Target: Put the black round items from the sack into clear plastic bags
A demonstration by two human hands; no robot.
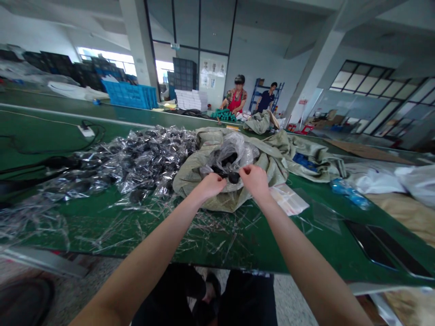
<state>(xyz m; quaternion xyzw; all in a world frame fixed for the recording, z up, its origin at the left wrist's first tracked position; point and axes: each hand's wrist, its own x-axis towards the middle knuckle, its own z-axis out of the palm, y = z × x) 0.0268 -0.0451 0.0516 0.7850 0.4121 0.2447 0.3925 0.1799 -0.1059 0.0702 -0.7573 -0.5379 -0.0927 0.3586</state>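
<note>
Both my arms reach forward over a green table (238, 244). My left hand (211, 184) and my right hand (254, 179) are closed, each pinching one end of a small black part (231, 176) in a clear plastic bag. They hold it over an open olive-green sack (272, 158) that has crumpled clear plastic (231, 151) and more black parts in its mouth. A big heap of clear bags with black parts (142, 158) lies just left of the sack.
Thin plastic strips (142, 226) litter the near table. Flat clear bags (288, 199) lie right of my right hand, a blue bottle (350, 192) further right. A power strip with cables (86, 131) sits far left. Two people (236, 97) work at the table's far end.
</note>
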